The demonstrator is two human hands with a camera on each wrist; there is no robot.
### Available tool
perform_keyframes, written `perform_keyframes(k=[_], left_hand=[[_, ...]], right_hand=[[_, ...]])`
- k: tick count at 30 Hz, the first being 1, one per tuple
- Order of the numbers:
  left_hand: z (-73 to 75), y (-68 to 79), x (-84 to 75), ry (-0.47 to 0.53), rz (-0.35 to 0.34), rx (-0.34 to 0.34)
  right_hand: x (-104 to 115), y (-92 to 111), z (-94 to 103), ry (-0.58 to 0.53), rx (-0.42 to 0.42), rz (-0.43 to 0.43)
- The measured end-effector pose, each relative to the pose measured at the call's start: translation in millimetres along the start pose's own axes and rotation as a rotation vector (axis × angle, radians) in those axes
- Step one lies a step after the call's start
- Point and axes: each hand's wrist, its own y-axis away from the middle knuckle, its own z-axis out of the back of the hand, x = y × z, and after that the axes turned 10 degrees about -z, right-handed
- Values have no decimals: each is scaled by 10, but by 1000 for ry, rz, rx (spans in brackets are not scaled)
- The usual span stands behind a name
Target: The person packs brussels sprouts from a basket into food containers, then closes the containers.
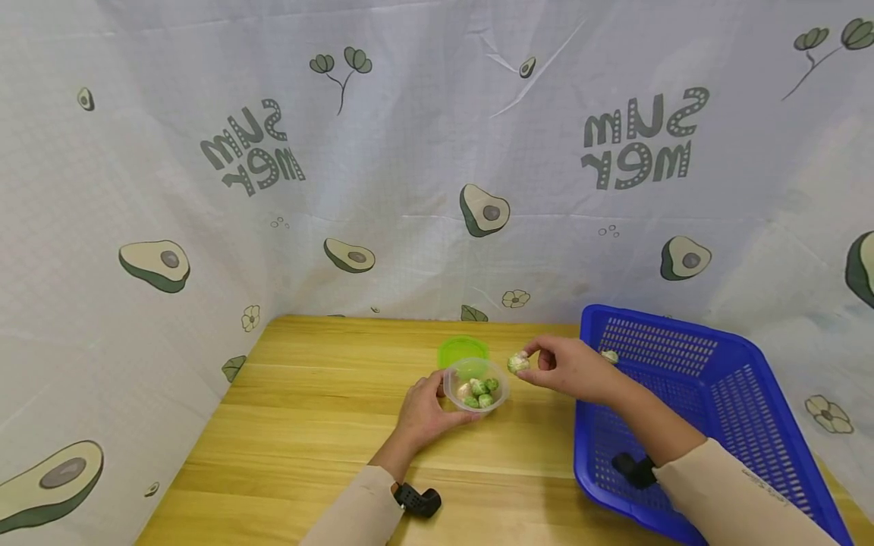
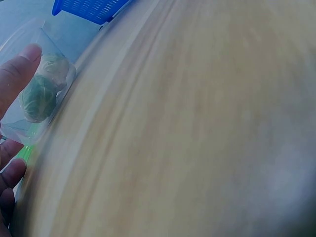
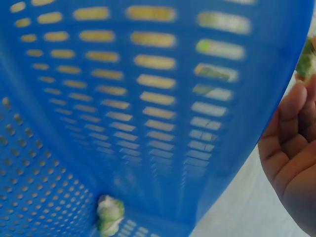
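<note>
My left hand [image 1: 425,415] holds a small clear plastic tub [image 1: 504,388] on the table, its thumb along the near side and its fingers round the left. Several green-and-white Brussels sprouts [image 1: 479,388] lie inside; a couple show through the wall in the left wrist view. Just right of the tub's rim, my right hand [image 1: 572,369] pinches one Brussels sprout [image 1: 518,364] between thumb and fingers. In the right wrist view that hand is partly cut off, beyond the rim of the blue basket [image 3: 256,98].
The large blue slotted basket [image 1: 690,383] stands on the right, under the right forearm, with another sprout [image 3: 110,215] in it. A green lid [image 1: 459,349] lies behind the tub, partly overlapped by it. Patterned white sheeting [image 1: 410,152] hangs behind the wooden table [image 1: 307,394].
</note>
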Motion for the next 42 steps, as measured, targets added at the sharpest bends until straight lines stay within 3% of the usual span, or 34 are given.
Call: perform_keyframes(k=[7, 12, 21, 28, 37, 42], left_hand=[[5, -3, -2, -6, -1, -2], [6, 0, -7, -2, 8, 0], [8, 2, -15, 12, 19, 3], [17, 10, -27, 7, 12, 6], [9, 8, -17, 1, 12, 8], [2, 8, -9, 2, 13, 8]], right_hand=[[138, -108, -141, 83, 113, 74], [189, -168, -226, 167, 162, 81], [223, -232, -351, 204, 142, 110], [180, -238, -441, 166, 127, 108], [74, -192, -439, 162, 96, 127], [35, -156, -386, 126, 98, 75]])
